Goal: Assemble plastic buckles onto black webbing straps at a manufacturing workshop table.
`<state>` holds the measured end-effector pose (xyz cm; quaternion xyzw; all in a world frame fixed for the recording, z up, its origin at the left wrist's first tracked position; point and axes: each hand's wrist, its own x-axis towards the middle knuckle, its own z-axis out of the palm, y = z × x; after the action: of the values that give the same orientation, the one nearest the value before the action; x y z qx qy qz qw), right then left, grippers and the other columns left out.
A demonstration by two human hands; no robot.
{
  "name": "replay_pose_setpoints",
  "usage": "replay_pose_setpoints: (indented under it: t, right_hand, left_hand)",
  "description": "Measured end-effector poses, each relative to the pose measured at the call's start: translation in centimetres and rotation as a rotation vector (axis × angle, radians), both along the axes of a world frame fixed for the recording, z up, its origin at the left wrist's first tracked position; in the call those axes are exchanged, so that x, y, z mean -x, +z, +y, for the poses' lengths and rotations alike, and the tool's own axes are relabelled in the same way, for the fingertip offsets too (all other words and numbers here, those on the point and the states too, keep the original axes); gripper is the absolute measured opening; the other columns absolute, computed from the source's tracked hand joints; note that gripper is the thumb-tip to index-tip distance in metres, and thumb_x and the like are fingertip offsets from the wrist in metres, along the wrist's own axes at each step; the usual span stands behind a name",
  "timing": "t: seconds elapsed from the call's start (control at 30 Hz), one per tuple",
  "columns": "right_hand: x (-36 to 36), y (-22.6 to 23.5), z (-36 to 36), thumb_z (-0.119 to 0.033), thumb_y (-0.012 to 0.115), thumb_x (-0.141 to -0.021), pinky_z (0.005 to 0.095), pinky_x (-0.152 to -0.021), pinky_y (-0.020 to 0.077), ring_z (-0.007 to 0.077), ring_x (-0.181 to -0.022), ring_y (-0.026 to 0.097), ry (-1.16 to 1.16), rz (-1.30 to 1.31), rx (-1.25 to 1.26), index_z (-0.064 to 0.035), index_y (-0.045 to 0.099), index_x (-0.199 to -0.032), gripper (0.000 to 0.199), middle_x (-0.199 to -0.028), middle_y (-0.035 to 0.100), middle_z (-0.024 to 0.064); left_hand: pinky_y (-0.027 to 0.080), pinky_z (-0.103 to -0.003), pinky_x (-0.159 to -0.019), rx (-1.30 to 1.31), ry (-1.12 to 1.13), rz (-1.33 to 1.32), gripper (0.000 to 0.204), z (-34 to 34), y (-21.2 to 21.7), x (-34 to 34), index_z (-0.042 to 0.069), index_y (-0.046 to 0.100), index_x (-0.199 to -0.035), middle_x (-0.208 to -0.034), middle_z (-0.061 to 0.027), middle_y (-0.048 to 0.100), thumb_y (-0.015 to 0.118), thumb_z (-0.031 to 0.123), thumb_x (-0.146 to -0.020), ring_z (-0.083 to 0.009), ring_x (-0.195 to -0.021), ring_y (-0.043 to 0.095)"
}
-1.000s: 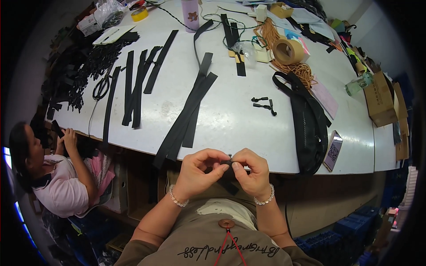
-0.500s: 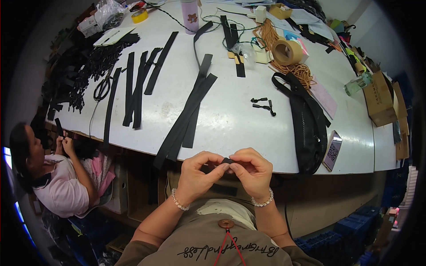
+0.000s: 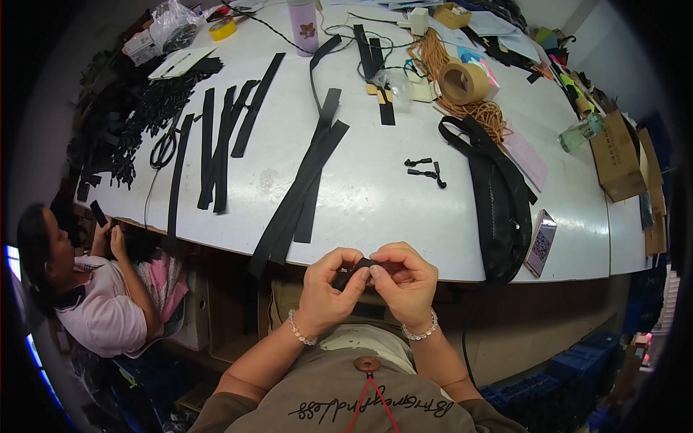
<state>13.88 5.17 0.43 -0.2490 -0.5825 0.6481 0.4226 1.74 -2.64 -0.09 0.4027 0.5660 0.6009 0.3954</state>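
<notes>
In front of the table's near edge, my left hand [image 3: 330,287] and my right hand [image 3: 406,285] meet, both pinching a small black strip [image 3: 364,265]. The strip looks like webbing or fabric, and fingers cover most of it; its exact kind does not show. Long black strips [image 3: 309,189] lie crossed on the table just beyond my left hand, their lower ends at the edge. Several small black pieces with short cords [image 3: 426,172] rest on the table beyond my right hand. Further left, more black strips [image 3: 224,155] lie spread out.
A black bag [image 3: 498,209] and a phone [image 3: 541,242] lie to the right on the white table [image 3: 390,209]. Scissors [image 3: 164,150] lie at left beside a black heap [image 3: 148,108]. A tape roll [image 3: 462,83] and bottle [image 3: 304,29] stand far back. A co-worker [image 3: 101,289] sits at left.
My hands have come slightly closer together, and the left has turned a little, so more of the black strip shows. The co-worker's hands at left have shifted slightly.
</notes>
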Motion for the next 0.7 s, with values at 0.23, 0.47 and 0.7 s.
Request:
replay_pose_setpoints:
  t: [0.23,0.47,0.7]
  right_hand:
    - [0.21,0.38,-0.56,0.014,0.057,-0.079,0.0207,-0.065,0.0537,0.0104,-0.074,0.061,0.009,0.095,0.147,0.0079,0.058,-0.093,0.016,-0.095,0.057,0.0101]
    - [0.16,0.32,-0.62,0.015,0.057,-0.077,0.0192,-0.065,0.0508,0.0088,-0.074,0.059,-0.089,-0.041,-0.137,0.0069,0.058,-0.093,0.018,-0.095,0.057,0.0097]
    - [0.1,0.62,-0.48,0.015,0.056,-0.077,0.0207,-0.064,0.0522,0.0102,-0.074,0.059,-0.026,0.019,0.004,0.007,0.058,-0.092,0.017,-0.095,0.056,0.0104]
  left_hand:
    - [0.043,-0.019,-0.066,-0.127,0.0,0.023,0.01,-0.05,-0.83,0.19,-0.002,0.054,-0.093,-0.086,-0.0033,0.055,0.059,-0.001,-0.086,-0.0069,-0.074,0.051]
    - [0.045,-0.025,-0.061,-0.114,0.144,0.18,0.011,0.29,-0.09,-0.7,0.001,0.056,-0.086,-0.075,-0.0078,0.057,0.064,0.0,-0.078,-0.0138,-0.065,0.055]
    - [0.043,-0.024,-0.059,-0.14,0.114,0.101,0.01,0.3,-0.81,-0.48,0.0,0.056,-0.086,-0.076,-0.0077,0.057,0.064,0.001,-0.078,-0.0139,-0.064,0.053]
